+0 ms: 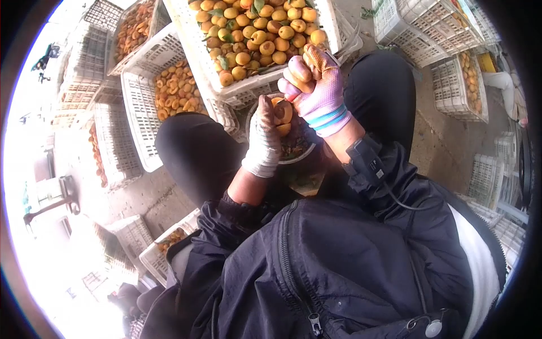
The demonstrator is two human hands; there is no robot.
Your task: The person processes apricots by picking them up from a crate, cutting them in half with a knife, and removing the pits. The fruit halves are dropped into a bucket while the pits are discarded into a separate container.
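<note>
My left hand [263,140], in a whitish glove, is closed around a cut apricot [283,112], whose open orange flesh and dark centre face right. My right hand [317,90], in a pink and purple glove with orange-stained fingers, makes a fist just right of the fruit. What the fist grips is hidden by the fingers. Below both hands, between my knees, stands a round pail [305,155] with a pale rim and dark bits inside. Directly ahead, a white crate [327,28] holds many whole apricots [258,37] and some green leaves.
At the left, a white crate [137,107] holds halved apricots [176,90], with another filled crate [116,65] behind it. Stacked crates [415,34] stand at the right, near a crate [449,90] of fruit. A person's arm [499,82] shows at the far right edge.
</note>
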